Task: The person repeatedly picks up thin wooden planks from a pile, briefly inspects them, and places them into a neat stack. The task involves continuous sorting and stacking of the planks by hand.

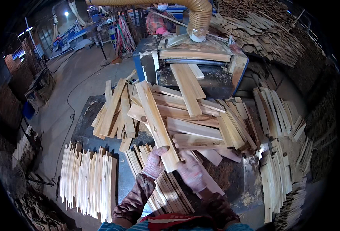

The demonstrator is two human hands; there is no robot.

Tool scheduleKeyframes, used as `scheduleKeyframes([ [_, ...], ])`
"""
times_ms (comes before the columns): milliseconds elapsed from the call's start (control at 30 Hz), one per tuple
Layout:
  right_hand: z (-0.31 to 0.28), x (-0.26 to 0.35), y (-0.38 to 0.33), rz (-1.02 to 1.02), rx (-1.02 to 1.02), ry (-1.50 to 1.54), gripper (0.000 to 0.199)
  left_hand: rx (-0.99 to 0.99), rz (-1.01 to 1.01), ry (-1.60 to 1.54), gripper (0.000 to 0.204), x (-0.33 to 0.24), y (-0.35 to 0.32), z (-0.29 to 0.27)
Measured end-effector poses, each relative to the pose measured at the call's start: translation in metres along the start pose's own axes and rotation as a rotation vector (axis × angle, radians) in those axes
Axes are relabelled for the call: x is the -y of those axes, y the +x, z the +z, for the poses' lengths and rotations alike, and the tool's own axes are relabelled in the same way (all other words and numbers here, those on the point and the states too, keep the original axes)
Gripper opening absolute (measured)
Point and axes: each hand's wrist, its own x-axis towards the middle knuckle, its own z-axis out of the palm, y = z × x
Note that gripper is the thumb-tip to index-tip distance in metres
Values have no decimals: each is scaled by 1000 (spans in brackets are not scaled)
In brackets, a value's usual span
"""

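A long wooden board slants up and away in front of me, a dark knot near its lower end. My left hand, in a pale knitted glove, is closed on its left edge, thumb on top. Beside the board's lower right edge is my right hand, also gloved and smeared by motion; its fingers cannot be made out. Beneath and beyond the held board lie loose boards in a jumbled heap. Under my left forearm a row of narrow boards lies side by side.
A planer-like machine with a ribbed hose stands ahead, boards sticking out of its opening. Stacked strips stand left and right. A wood pile rises at the far right. Another person is behind the machine.
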Motion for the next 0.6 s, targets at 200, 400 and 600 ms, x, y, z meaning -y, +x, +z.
scheduleKeyframes([
  [200,-56,-81,132,88,-323,-509,64,92,-27,-195,55,-5,11,-7],
  [400,-67,-160,198,515,-274,29,40,26,-112,-291,54,-5,2,-7],
  [600,-49,-112,155,794,-158,213,24,-18,-29,-155,50,-9,-22,-36],
])
